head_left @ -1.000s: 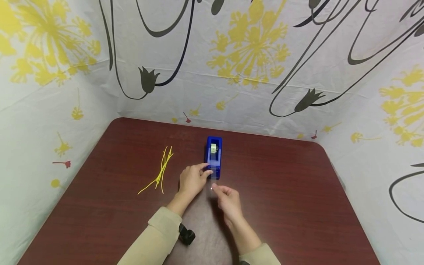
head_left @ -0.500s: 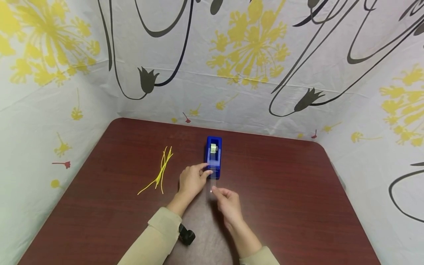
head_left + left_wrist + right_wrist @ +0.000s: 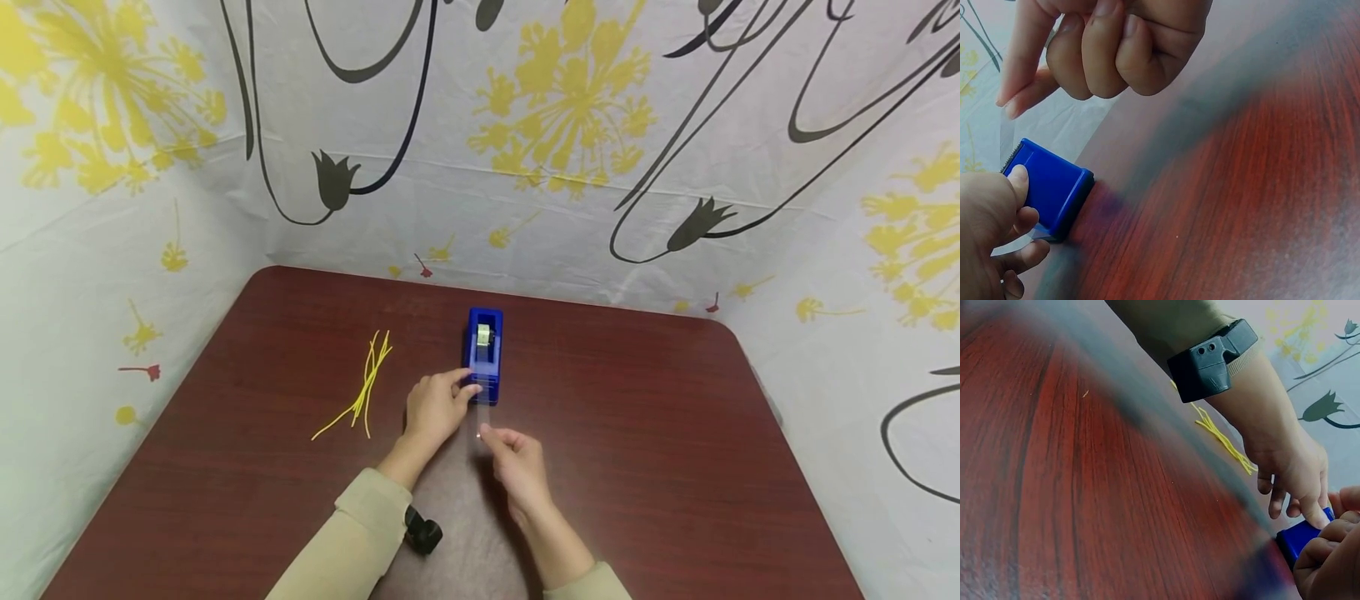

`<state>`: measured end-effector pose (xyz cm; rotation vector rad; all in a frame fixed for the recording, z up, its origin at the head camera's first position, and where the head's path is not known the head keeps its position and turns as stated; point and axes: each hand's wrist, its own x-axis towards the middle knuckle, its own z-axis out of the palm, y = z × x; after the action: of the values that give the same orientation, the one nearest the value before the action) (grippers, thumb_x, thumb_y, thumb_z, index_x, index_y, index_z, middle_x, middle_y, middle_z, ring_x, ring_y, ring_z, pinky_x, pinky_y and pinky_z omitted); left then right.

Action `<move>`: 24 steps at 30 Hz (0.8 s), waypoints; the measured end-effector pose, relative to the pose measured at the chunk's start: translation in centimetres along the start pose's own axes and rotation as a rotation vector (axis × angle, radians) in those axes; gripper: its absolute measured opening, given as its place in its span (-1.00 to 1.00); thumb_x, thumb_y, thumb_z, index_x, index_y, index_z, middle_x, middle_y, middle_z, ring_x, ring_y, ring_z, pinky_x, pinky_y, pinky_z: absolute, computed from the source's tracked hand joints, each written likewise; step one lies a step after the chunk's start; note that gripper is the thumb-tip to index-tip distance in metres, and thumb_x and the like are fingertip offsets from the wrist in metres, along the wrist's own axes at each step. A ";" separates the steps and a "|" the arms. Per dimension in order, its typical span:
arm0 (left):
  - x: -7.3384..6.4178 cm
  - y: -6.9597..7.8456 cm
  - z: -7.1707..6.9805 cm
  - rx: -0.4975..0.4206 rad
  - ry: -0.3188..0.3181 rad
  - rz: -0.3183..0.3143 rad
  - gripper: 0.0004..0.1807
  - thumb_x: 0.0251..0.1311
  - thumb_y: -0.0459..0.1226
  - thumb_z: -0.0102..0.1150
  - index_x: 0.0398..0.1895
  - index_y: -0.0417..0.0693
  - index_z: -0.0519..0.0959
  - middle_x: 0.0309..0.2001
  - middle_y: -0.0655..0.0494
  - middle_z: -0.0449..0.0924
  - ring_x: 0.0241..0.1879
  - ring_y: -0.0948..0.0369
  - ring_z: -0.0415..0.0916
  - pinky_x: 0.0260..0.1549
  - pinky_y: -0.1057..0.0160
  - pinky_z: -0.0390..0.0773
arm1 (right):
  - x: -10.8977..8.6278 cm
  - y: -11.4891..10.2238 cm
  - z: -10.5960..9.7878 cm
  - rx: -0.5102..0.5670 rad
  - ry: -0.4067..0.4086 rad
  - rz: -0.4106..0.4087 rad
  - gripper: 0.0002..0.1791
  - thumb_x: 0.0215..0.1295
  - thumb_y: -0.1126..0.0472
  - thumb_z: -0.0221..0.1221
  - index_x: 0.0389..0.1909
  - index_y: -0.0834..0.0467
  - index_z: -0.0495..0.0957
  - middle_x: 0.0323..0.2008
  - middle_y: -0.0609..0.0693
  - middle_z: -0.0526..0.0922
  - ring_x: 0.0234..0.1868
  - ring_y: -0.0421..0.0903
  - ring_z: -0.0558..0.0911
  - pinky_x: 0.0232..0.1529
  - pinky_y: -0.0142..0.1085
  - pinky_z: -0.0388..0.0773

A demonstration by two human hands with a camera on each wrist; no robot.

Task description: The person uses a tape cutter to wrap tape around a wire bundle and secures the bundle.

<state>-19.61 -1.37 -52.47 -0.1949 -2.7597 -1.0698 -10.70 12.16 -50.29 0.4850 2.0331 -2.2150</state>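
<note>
A blue tape dispenser stands on the table, with a small roll of clear tape inside it. My left hand holds its near end from the left; in the left wrist view the thumb presses the blue front face, just below the toothed cutter. Thumb and index finger of my right hand pinch the free end of the tape strip, which stretches from the dispenser toward me. The right hand's other fingers are curled in. From the right wrist, the dispenser is partly hidden behind that hand.
Several thin yellow strings lie crossed in a loose bunch left of the dispenser. The dark red wooden table meets a white patterned cloth at its back and sides. A black camera is strapped at the left wrist.
The right hand has drawn slightly toward me, and the tape strip between it and the dispenser is a little longer. The left hand, dispenser and strings have stayed in place.
</note>
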 end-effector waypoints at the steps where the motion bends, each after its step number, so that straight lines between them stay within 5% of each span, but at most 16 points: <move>1: 0.0 0.0 0.0 -0.003 -0.001 0.000 -0.60 0.27 0.04 0.33 0.10 0.10 0.72 -0.77 0.33 0.32 -0.72 0.32 0.22 -0.64 0.26 0.30 | -0.1 0.0 0.0 -0.005 0.001 0.000 -0.69 0.34 0.21 0.30 -0.32 0.47 0.65 -0.81 -0.25 0.22 -0.77 -0.34 0.14 -0.70 -0.47 0.07; 24: 0.0 0.0 0.0 -0.004 -0.009 -0.005 -0.60 0.28 0.03 0.33 0.10 0.09 0.72 -0.76 0.31 0.31 -0.74 0.32 0.19 -0.66 0.28 0.24 | -1.2 -0.1 -0.1 -0.054 -0.008 0.011 -0.67 0.34 0.18 0.32 -0.29 0.47 0.67 -0.79 -0.22 0.23 -0.76 -0.32 0.15 -0.70 -0.45 0.06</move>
<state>-19.62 -1.35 -52.45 -0.1938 -2.7672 -1.0781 -9.61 12.11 -49.86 0.4805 2.0749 -2.1461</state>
